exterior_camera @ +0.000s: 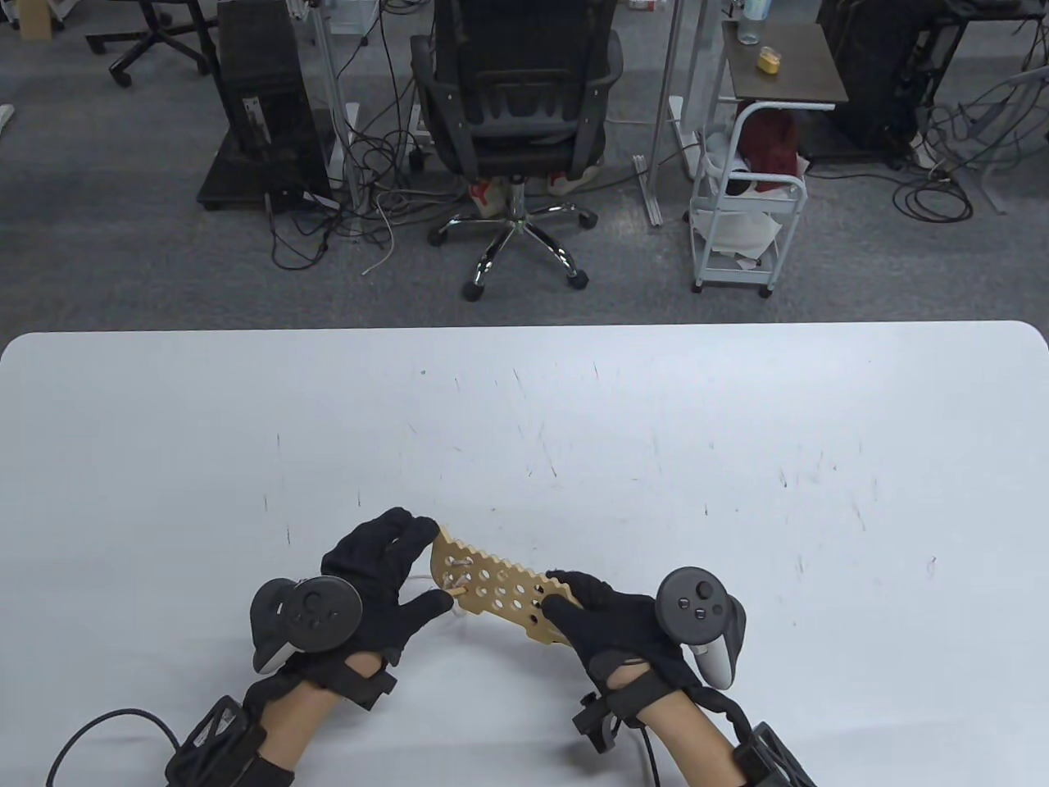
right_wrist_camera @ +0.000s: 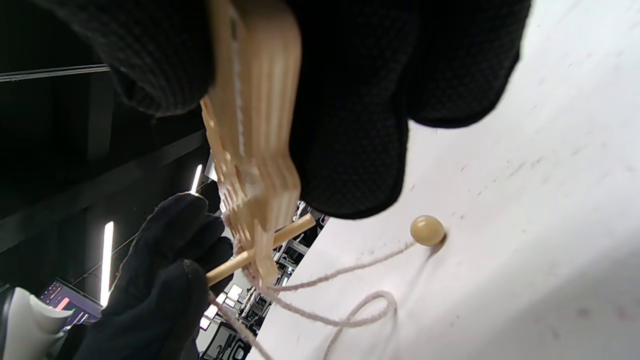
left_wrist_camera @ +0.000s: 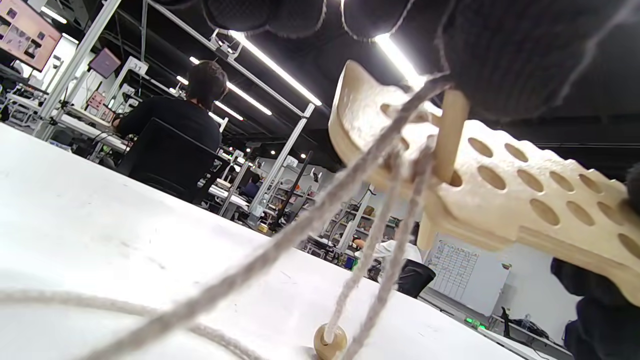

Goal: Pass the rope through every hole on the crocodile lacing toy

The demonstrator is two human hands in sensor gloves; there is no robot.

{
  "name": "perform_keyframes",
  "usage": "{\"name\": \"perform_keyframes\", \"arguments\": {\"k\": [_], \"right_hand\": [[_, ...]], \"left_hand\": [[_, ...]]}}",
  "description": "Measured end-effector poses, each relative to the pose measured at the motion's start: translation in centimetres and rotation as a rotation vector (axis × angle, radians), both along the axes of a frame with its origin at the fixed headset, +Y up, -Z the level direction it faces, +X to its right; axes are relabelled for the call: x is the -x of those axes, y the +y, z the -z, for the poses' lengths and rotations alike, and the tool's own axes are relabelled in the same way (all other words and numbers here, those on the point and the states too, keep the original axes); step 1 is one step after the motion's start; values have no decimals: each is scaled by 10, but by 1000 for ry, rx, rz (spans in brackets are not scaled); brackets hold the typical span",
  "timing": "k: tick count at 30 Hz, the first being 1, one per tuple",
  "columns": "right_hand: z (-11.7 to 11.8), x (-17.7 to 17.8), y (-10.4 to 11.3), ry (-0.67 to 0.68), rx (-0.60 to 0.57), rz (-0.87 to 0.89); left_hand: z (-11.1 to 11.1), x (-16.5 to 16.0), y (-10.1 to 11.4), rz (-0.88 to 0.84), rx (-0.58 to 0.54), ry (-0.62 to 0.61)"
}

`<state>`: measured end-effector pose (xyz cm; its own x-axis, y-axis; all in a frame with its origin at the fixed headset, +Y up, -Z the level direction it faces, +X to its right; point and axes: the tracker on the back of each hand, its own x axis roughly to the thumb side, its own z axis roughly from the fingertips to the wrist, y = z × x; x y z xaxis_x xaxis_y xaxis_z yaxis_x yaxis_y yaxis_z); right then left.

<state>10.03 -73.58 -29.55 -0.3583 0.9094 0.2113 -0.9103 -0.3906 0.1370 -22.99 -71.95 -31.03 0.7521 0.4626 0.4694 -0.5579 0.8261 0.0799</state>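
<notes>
The wooden crocodile lacing toy (exterior_camera: pixel 496 586) is held flat above the white table (exterior_camera: pixel 737 459), near its front edge. My right hand (exterior_camera: pixel 567 597) grips the toy's right end, thumb on top; the right wrist view shows the board (right_wrist_camera: pixel 250 125) edge-on between its fingers. My left hand (exterior_camera: pixel 426 567) is at the toy's left end and pinches the wooden needle (left_wrist_camera: pixel 450 135), which pokes through a hole there. Grey rope (left_wrist_camera: pixel 310 220) hangs in strands from the first holes. Its wooden end bead (right_wrist_camera: pixel 427 230) and a slack loop (right_wrist_camera: pixel 350 312) lie on the table under the toy.
Past the table's far edge stand an office chair (exterior_camera: pixel 516 106) and a white cart (exterior_camera: pixel 750 205). A black cable (exterior_camera: pixel 90 734) trails from my left wrist at the table's front left corner.
</notes>
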Motion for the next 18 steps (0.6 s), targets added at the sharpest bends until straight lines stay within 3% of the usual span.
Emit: {"name": "perform_keyframes", "arguments": {"k": [11,18], "right_hand": [[-1,7,-1,72,25,44],[1,5,-7,62,85,92]], "left_hand": [[2,-7,-9,28,97,-10],[-1,-8,-4,71,42,1]]}}
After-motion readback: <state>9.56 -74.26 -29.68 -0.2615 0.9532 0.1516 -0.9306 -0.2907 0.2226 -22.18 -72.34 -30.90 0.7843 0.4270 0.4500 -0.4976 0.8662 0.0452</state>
